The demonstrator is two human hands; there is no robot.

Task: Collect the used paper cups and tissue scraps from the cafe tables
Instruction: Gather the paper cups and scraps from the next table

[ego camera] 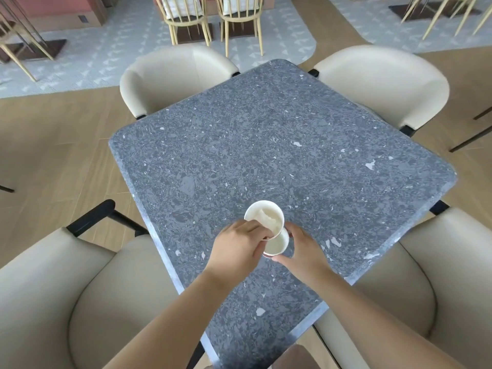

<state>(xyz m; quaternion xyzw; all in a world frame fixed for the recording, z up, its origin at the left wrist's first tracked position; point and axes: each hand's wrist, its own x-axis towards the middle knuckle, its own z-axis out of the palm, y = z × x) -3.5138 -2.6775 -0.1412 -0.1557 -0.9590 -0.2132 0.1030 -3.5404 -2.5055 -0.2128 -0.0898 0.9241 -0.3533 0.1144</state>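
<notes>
Two white paper cups are held over the near part of the grey speckled table (266,145). My left hand (237,249) grips the upper cup (263,217), which tilts toward me and has a crumpled white tissue scrap (267,217) inside. Its base goes into the mouth of the lower cup (277,243), which my right hand (303,249) holds from the right side, fingers curled round it. The lower cup's base is hidden behind my hands.
Four cream upholstered armchairs surround the table: far left (175,78), far right (383,81), near left (66,294), near right (426,275). Wooden spindle chairs (210,20) stand further back on a pale patterned floor.
</notes>
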